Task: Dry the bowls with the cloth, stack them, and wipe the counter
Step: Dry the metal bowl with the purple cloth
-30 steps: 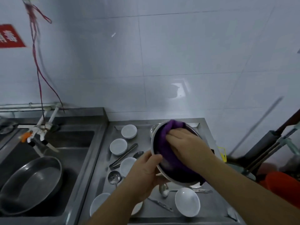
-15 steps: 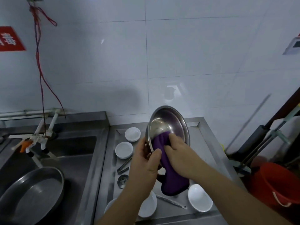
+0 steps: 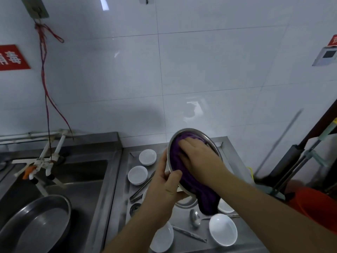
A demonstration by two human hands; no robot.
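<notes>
Shiny round steel bowl (image 3: 215, 145) is tilted up above the counter (image 3: 118, 207), left hand (image 3: 164, 187) gripping its thin rim, thumb hooked over the edge. Right hand (image 3: 198, 157) has flat fingers pressing the fuzzy purple cloth (image 3: 189, 181) inside, the tail drooping below the palm. Smooth white ceramic bowls (image 3: 137, 175) sit beneath the hands.

Dim bluish light, glare patch on the wall tiles (image 3: 193, 110), soft shadow beside it, edges bowing, slight overall blur
</notes>
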